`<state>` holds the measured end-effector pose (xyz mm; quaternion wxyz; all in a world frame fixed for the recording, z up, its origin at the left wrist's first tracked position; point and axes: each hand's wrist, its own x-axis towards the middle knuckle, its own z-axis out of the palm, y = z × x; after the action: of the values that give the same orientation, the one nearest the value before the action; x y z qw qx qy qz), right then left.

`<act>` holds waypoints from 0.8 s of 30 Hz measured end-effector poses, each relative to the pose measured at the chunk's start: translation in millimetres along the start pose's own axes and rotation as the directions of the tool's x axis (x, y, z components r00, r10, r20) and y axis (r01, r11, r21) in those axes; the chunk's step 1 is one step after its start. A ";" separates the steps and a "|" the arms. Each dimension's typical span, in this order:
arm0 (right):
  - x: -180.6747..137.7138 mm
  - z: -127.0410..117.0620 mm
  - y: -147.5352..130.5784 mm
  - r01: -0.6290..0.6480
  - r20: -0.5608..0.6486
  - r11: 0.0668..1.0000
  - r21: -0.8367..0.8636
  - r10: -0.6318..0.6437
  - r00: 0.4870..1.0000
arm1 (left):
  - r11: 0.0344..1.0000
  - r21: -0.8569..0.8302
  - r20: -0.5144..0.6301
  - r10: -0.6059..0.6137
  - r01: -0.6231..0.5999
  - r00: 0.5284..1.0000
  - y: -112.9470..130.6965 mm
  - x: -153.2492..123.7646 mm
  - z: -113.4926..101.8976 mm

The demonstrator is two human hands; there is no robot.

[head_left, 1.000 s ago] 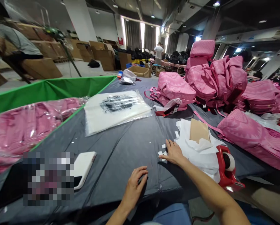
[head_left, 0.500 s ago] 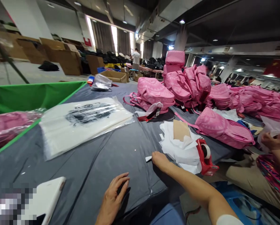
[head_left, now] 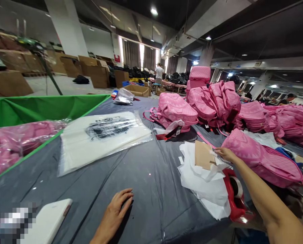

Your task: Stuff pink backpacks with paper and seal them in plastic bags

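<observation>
Right hand (head_left: 226, 155) is open, fingertips just on the white tissue paper (head_left: 204, 184) beside a brown card (head_left: 204, 155) — left hand (head_left: 113, 215) lies open on the grey cloth-covered desk (head_left: 151, 189), gripping nothing — red tape dispenser (head_left: 232, 206) sits right by the paper.

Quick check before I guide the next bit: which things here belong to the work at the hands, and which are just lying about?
At the hands: right hand, fingertips by the tan card on white tissue paper; red tape dispenser; left hand, resting on the grey cloth.

Lying about: plastic-wrapped printed white sheets; white phone; piled pink backpacks; wrapped pink bags in the green bin.
</observation>
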<state>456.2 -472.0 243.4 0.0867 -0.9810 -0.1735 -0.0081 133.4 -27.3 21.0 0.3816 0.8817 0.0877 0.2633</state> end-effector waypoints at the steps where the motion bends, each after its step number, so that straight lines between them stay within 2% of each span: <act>1: 6.7 -0.4 0.7 0.013 -0.003 1.000 0.003 -0.013 1.000 | 0.999 0.032 0.000 0.032 -0.032 0.999 -5.0 7.6 1.9; 5: 44.5 17.1 -25.5 0.080 -0.022 0.997 -0.014 -0.080 0.997 | 0.966 0.212 0.011 0.151 -0.150 0.988 -22.2 23.0 12.1; 9: 100.5 38.4 -71.9 0.176 -0.016 0.982 -0.074 -0.177 0.984 | 0.899 0.393 0.056 0.186 -0.193 0.981 -35.5 16.5 20.5; 13: 165.5 43.6 -110.2 0.179 -0.130 0.972 -0.150 -0.199 0.971 | 0.866 0.446 0.104 0.200 -0.226 0.974 -44.6 9.5 18.1; 16: 206.1 43.2 -129.4 0.137 -0.223 0.979 -0.153 -0.170 0.960 | 0.835 0.490 0.125 0.219 -0.252 0.968 -44.7 8.5 13.4; 18: 223.5 42.2 -139.8 0.121 -0.240 0.984 -0.131 -0.150 0.959 | 0.817 0.513 0.132 0.228 -0.264 0.965 -43.4 8.6 12.8; 21: 233.5 31.9 -159.4 0.121 -0.260 0.990 -0.069 -0.135 0.956 | 0.812 0.523 0.119 0.231 -0.259 0.966 -43.2 8.8 17.1; 24: 228.2 1.4 -191.0 0.182 -0.337 0.983 0.022 -0.164 0.927 | 0.836 0.504 0.097 0.196 -0.218 0.976 -43.2 10.5 24.0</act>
<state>605.4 -217.7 284.4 0.1399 -0.9436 -0.2420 -0.1772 157.1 -8.7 -19.6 0.1051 0.9607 0.0508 0.2517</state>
